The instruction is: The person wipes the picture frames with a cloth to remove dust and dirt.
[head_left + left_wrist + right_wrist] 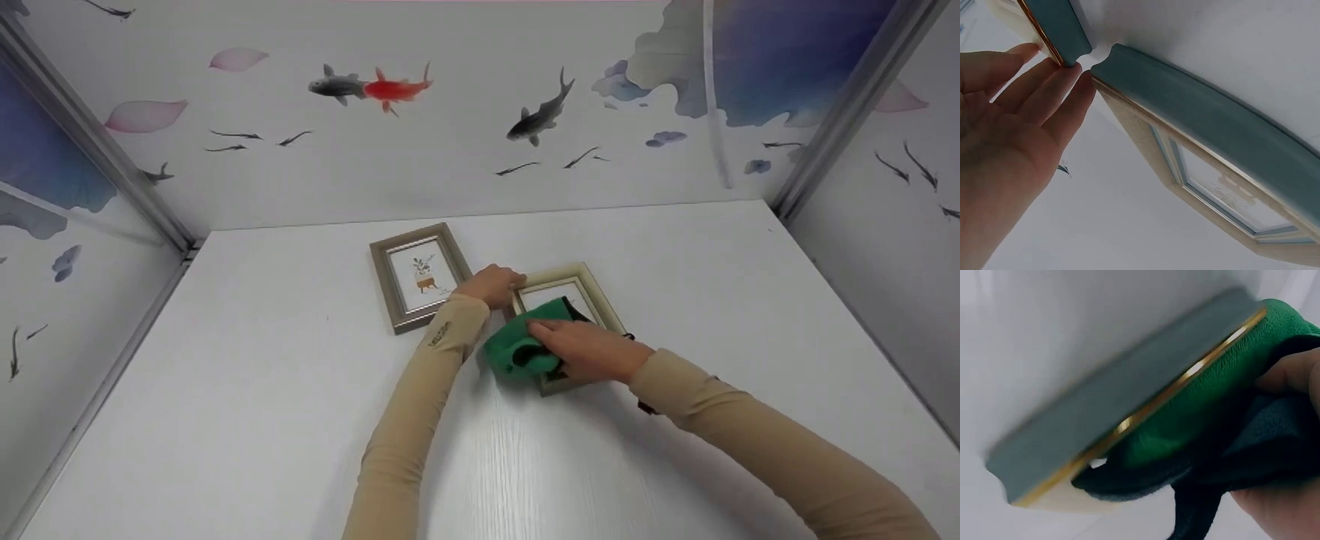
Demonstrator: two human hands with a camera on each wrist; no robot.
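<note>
Pale frame (601, 297), lying face up with the cloth (517, 334) across its near left part and some of its print. Right hand (592, 349): thumb and fingers grip the bunched cloth; in the right wrist view green pile meets the gilt edge, and a dark strap hangs loose. Left hand (489, 285): fingers nearly straight, tips touching the pale frame's far left corner. If the step is wiping, it is best done with the cloth spread flatter, pressure light over the print and firmer along the moulding, and the strap tucked in lest it snag a corner. The left hand should brace the corner against sliding, yet spare the grey frame (389, 285) just beside it, whose corner the outermost finger seems to touch. Both frames rest on the white table (262, 412), before a wall (465, 165) with printed fish.
</note>
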